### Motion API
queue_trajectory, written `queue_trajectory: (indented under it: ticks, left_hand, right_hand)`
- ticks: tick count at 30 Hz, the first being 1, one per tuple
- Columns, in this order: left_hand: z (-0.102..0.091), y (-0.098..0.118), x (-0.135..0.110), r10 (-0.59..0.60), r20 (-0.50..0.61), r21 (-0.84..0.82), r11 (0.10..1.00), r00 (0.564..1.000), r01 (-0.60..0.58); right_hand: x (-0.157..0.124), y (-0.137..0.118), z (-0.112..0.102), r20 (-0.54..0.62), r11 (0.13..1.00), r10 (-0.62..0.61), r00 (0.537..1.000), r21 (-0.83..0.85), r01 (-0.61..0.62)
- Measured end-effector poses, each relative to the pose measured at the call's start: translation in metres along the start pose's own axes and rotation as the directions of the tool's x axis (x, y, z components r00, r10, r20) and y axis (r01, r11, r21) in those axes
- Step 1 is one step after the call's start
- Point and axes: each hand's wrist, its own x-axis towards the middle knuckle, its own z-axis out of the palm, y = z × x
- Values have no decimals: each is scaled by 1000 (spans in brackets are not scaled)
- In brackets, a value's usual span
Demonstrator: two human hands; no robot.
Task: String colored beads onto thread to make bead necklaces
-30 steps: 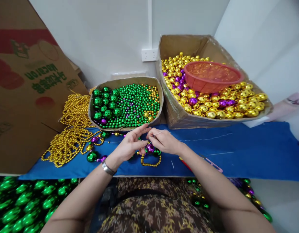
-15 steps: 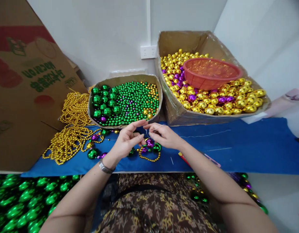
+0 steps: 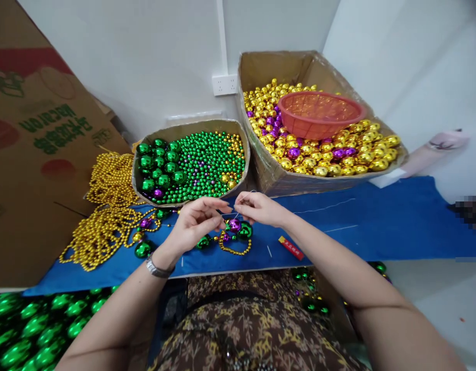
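Note:
My right hand [image 3: 261, 208] pinches a thin white thread [image 3: 245, 195] between thumb and fingers, a loop of it rising above the fingertips. Facing it, my left hand [image 3: 197, 219] has its thumb against the lower fingers on the thread, with the index finger stretched out above. Just below the fingertips lie a shiny purple bead [image 3: 234, 225], a green bead [image 3: 245, 231] and a strand of small gold beads [image 3: 238, 252] on the blue cloth [image 3: 384, 221]. More strung beads, among them a large green bead [image 3: 143, 249], lie left of my left wrist.
A low carton [image 3: 247, 170] of green, purple and gold beads stands behind my hands. Right of it, a bigger carton [image 3: 284, 180] of gold and purple beads bears a red basket [image 3: 318, 129]. Gold bead strands [image 3: 94, 237] lie left. A small red packet [image 3: 291, 248] lies near my right forearm.
My hands have drawn slightly apart, and my right hand has shifted with the thread. The whole view has swung a little to the right, so the red packet shows more fully.

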Motion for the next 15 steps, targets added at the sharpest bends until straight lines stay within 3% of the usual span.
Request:
queue_trajectory:
  ticks: [2,4,7,9,11,13,15]
  left_hand:
    - [-2,9,1,44,93,235,970,995,-65]
    - [-2,15,1,104,212,497,844,972,-199]
    - [1,14,-1,166,362,752,529,918,-392]
    - [6,8,-4,182,404,838,320,896,-442]
    - [10,1,-7,201,407,882,167,891,-440]
    - [12,-7,-10,246,390,899,105,887,-425]
    - [11,-16,-10,301,356,904,131,885,-408]
  right_hand:
    - [-1,-4,-7,47,992,-2,999,-127,8]
    - [-1,-8,-12,88,974,-6,996,-227,25]
    - [2,-8,-15,144,968,25,989,-249,12]
    - [4,-5,-14,173,985,76,982,-168,-47]
    - [6,-2,-11,196,991,132,972,-40,-127]
    - [5,-1,-9,233,980,158,959,83,-182]
    - [4,-1,-8,285,964,149,947,173,-203]
